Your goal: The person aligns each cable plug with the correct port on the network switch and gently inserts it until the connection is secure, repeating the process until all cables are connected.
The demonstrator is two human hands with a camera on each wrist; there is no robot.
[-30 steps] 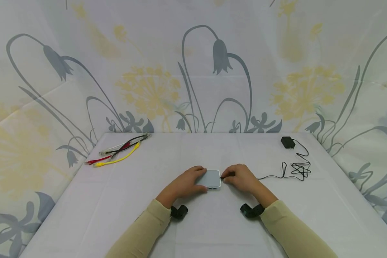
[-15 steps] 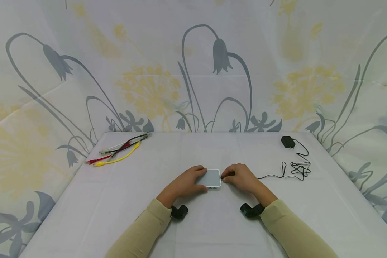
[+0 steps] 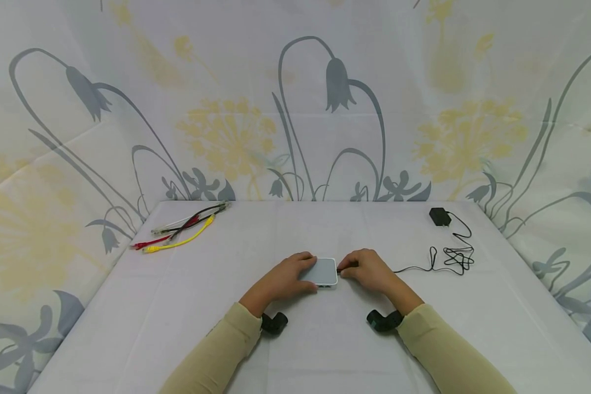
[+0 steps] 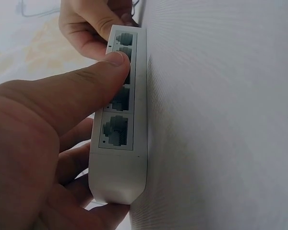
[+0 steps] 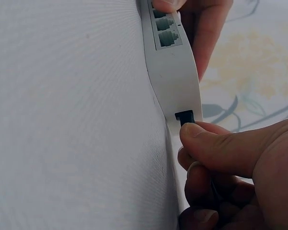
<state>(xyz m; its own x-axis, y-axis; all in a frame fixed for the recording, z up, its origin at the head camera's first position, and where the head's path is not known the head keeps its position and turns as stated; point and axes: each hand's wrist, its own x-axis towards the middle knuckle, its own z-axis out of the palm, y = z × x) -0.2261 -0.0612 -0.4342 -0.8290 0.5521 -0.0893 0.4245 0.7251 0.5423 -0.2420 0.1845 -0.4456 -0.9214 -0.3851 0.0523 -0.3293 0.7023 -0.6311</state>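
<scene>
A small white network switch [image 3: 324, 272] with a grey top lies flat on the table. My left hand [image 3: 291, 278] grips it from the left, thumb over the row of Ethernet ports [image 4: 117, 130] on its front side and fingers behind. At its right end, my right hand [image 3: 366, 269] pinches a black plug [image 5: 185, 117] between thumb and fingers. The plug's tip sits at the socket in the switch's side, as the right wrist view shows. Its thin black cord [image 3: 413, 268] runs from the hand to the right.
At the back right lies a black power adapter [image 3: 440, 216], its cord in a loose tangle [image 3: 458, 257]. Several network cables, among them a yellow cable [image 3: 182, 243] and a red cable [image 3: 150, 243], lie at the back left. A flowered cloth [image 3: 226, 142] hangs behind the table.
</scene>
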